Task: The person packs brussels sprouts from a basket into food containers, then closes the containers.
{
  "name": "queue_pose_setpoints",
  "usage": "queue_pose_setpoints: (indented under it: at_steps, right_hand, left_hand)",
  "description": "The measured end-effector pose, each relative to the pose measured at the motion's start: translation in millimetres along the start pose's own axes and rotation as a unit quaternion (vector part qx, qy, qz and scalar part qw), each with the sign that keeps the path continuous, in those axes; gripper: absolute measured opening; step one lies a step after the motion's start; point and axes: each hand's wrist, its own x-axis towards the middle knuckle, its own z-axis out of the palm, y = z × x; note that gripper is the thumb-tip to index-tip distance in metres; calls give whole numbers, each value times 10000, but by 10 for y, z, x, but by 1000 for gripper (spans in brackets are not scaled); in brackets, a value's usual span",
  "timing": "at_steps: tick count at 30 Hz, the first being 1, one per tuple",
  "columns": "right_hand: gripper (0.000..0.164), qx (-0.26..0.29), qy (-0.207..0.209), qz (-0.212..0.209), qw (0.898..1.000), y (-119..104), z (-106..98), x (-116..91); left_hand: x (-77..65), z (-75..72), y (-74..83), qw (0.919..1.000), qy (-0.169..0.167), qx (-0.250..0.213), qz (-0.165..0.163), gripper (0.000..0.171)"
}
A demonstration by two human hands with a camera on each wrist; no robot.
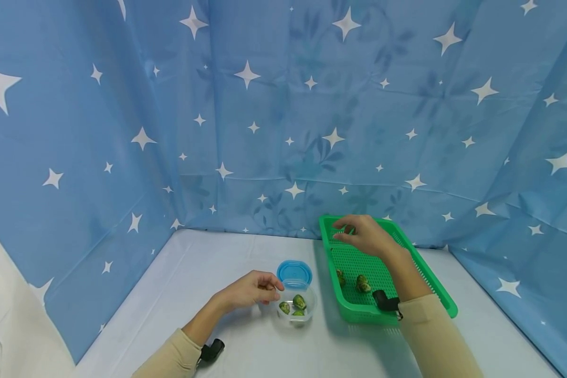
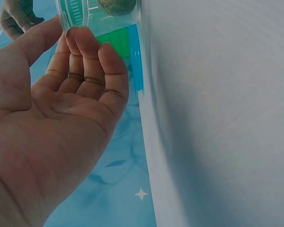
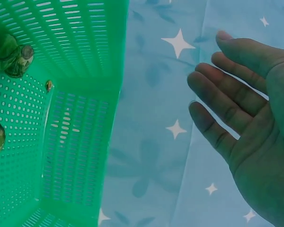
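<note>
My left hand [image 1: 254, 290] is at the left rim of a small clear round tub [image 1: 310, 311], pinching the rim between thumb and curled fingers. Three Brussels sprouts [image 1: 299, 302] lie inside it. Just behind the tub is a blue lid [image 1: 294, 272], partly covered by the tub's far edge in the head view. Over the far part of a green plastic basket [image 1: 368, 314] hovers my right hand [image 1: 366, 236], its fingers loosely bent and holding nothing. Two Brussels sprouts [image 1: 363, 283] show on the basket floor, one close to the left wall.
A white cloth [image 1: 227, 257] covers the table. Blue star-print curtains [image 1: 283, 131] close off the back and both sides. In the right wrist view a small brown scrap [image 3: 49, 85] sits in the basket's corner. Black wrist cameras [image 1: 211, 350] are strapped at both sleeves.
</note>
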Motion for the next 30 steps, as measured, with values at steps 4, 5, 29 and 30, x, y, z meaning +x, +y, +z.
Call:
queue_pose_setpoints:
  at_steps: [4, 5, 29, 30]
  right_hand:
    - [32, 89, -99, 155, 9998, 50, 12, 9]
    - [33, 104, -123, 176, 9997, 64, 18, 13]
    - [33, 798, -117, 850, 9931, 566, 348, 45]
    - [32, 827, -109, 893, 9925, 602, 360, 33]
  left_hand:
    - [-6, 0, -3, 10000, 11, -13, -17, 29]
    - [-7, -1, -3, 10000, 9, -16, -14, 29]
    - [7, 7, 13, 10000, -4, 17, 3, 29]
    - [9, 7, 9, 10000, 0, 16, 8, 29]
